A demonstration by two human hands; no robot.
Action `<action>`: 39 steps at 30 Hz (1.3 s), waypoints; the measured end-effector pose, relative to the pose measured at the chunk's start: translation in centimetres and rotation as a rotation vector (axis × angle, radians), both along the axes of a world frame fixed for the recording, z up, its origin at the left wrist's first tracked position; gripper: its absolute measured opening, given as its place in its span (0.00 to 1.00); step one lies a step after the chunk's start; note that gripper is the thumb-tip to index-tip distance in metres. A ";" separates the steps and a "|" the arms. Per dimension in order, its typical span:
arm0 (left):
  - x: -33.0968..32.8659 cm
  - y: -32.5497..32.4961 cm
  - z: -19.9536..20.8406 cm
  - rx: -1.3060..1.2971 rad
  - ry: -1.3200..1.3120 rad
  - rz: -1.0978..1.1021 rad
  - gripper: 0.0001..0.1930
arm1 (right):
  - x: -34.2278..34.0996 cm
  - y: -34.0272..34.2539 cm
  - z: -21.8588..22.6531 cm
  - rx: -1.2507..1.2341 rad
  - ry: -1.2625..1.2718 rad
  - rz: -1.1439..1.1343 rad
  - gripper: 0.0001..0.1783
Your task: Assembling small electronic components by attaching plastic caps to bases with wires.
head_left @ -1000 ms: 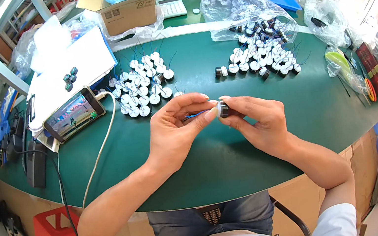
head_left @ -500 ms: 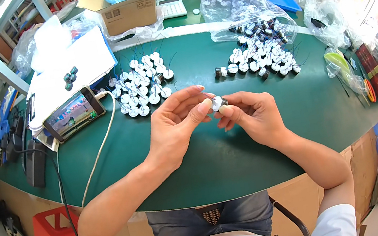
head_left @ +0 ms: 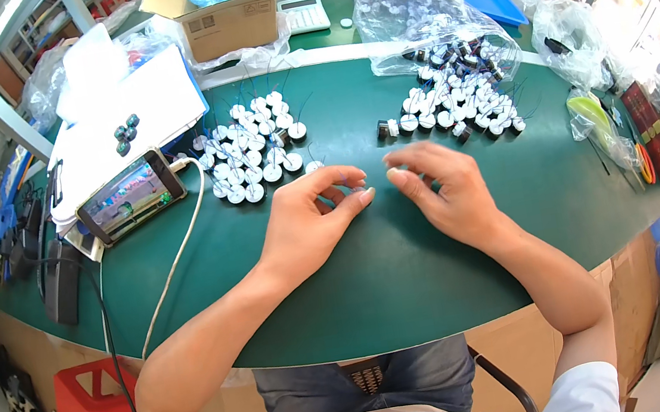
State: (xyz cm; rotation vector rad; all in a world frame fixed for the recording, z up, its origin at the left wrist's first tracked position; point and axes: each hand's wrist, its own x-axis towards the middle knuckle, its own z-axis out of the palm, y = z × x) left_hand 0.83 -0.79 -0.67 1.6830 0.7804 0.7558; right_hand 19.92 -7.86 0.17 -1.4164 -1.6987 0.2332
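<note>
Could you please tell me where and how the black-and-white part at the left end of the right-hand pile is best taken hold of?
Probably pinch the part by its black end, coming from the left: it lies on its side with that end facing the green tabletop, while its white end points towards the pile.

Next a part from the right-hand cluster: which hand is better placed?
Right, I'd judge. The right hand is nearer the right-hand cluster, its fingers apart with nothing visible between them. The left hand sits farther off, nearer the left-hand cluster.
</note>
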 end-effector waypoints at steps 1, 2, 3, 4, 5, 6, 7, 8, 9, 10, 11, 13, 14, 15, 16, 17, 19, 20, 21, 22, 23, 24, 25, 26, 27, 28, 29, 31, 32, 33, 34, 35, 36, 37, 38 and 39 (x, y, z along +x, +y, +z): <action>-0.1 0.2 0.1 0.210 0.069 -0.004 0.10 | 0.2 0.1 0.0 0.009 -0.044 -0.045 0.10; -0.2 0.3 0.1 0.211 0.070 0.008 0.10 | 0.4 0.3 0.0 0.019 -0.088 -0.089 0.10; -0.2 0.4 0.0 0.305 0.124 0.021 0.11 | 0.7 0.4 -0.2 -0.043 -0.152 -0.103 0.13; -0.3 0.4 0.0 0.397 0.182 0.035 0.13 | 0.6 0.5 -0.1 -0.060 -0.203 -0.107 0.14; -0.5 0.4 0.2 0.474 0.230 0.050 0.14 | 0.4 0.7 0.0 -0.075 -0.254 -0.109 0.16; -0.6 0.5 0.0 0.526 0.227 0.084 0.15 | 0.2 0.8 0.3 -0.114 -0.344 -0.116 0.21; -0.6 0.7 -0.3 0.577 0.225 0.118 0.16 | 0.3 1.1 0.0 -0.095 -0.426 -0.124 0.23; -0.6 0.9 -0.4 0.642 0.219 0.137 0.20 | 0.3 1.2 -0.3 -0.074 -0.506 -0.132 0.24; -0.7 1.3 -0.4 0.720 0.238 0.165 0.22 | 0.1 1.3 -0.3 -0.096 -0.544 -0.136 0.25; -0.8 1.5 -0.4 0.798 0.259 0.191 0.24 | 0.0 1.5 -0.2 -0.140 -0.541 -0.139 0.25; -1.1 1.6 -0.3 0.836 0.309 0.205 0.26 | 0.0 1.8 -0.2 -0.186 -0.539 -0.143 0.25; -1.2 1.3 0.6 0.792 0.307 0.239 0.26 | 0.0 2.4 -0.2 -0.187 -0.564 -0.132 0.23; -1.2 1.3 0.7 0.843 0.251 0.248 0.27 | 0.0 2.9 -0.1 -0.198 -0.557 -0.118 0.21; -1.2 1.1 1.0 0.889 0.146 0.201 0.27 | 0.1 3.2 0.0 -0.209 -0.555 -0.107 0.19; -1.2 0.8 1.1 0.932 0.040 0.151 0.27 | 0.1 3.6 -0.8 -0.108 -0.499 -0.131 0.15; -0.9 0.4 1.2 1.042 -0.055 0.117 0.25 | 0.5 3.4 -1.1 -0.048 -0.465 -0.120 0.13; -0.8 -0.6 1.2 1.049 -0.144 -0.036 0.22 | 0.3 3.2 -0.8 0.033 -0.398 -0.080 0.11; -0.6 -0.8 1.0 1.058 -0.147 -0.075 0.21 | 0.3 3.1 -0.8 0.065 -0.417 -0.069 0.11; -0.5 -0.6 0.5 1.059 -0.142 -0.067 0.21 | 0.3 3.0 -0.8 0.097 -0.439 -0.059 0.12; -0.6 -0.4 0.0 1.034 -0.140 -0.102 0.20 | 0.1 2.8 -0.4 0.096 -0.416 -0.045 0.12; -0.7 -0.3 -0.3 1.010 -0.138 -0.137 0.19 | -0.2 2.6 0.1 0.101 -0.416 -0.036 0.12; -0.6 -0.5 -0.2 1.008 -0.140 -0.134 0.19 | -0.3 2.3 0.5 0.105 -0.362 0.001 0.12; -0.5 -0.8 0.1 0.838 -0.148 -0.108 0.19 | -0.5 2.0 1.0 0.110 -0.308 0.037 0.13; -0.4 -0.9 0.3 0.670 -0.156 -0.083 0.20 | -0.6 1.6 1.6 0.177 -0.325 0.071 0.14; -0.6 -0.9 0.3 0.591 -0.150 -0.056 0.23 | -1.2 1.2 2.0 0.184 -0.278 0.090 0.15; -0.6 -0.8 0.4 0.591 -0.142 -0.046 0.23 | -1.7 0.9 2.2 0.191 -0.231 0.108 0.16; -0.6 -0.8 0.5 0.530 -0.207 -0.017 0.26 | -2.0 0.8 2.4 0.252 -0.242 0.118 0.17; -0.8 -0.9 1.2 0.312 -0.297 -0.063 0.29 | -2.3 0.0 2.9 0.268 -0.257 0.135 0.17; -0.9 -0.9 1.1 0.313 -0.296 -0.062 0.29 | -2.4 -0.2 3.0 0.284 -0.270 0.151 0.17; -0.9 -0.8 1.1 0.144 -0.314 -0.156 0.29 | -2.6 -0.5 3.0 0.297 -0.266 0.177 0.17; -1.0 -0.7 1.1 -0.026 -0.331 -0.249 0.29 | -2.9 -0.5 3.0 0.329 -0.282 0.211 0.17; -1.1 -0.6 0.9 -0.148 -0.350 -0.329 0.28 | -3.1 -0.6 2.9 0.361 -0.298 0.245 0.18; -1.1 -0.6 0.8 -0.145 -0.351 -0.329 0.28 | -3.0 -0.6 2.6 0.352 -0.294 0.273 0.19; -1.0 -0.7 0.7 -0.129 -0.353 -0.327 0.27 | -3.0 -0.6 2.6 0.354 -0.296 0.274 0.19; -1.0 -0.7 0.7 -0.113 -0.354 -0.325 0.26 | -3.0 -0.6 2.6 0.347 -0.284 0.249 0.20; -1.1 -0.6 0.8 -0.114 -0.352 -0.322 0.26 | -3.0 -0.6 2.4 0.337 -0.267 0.225 0.20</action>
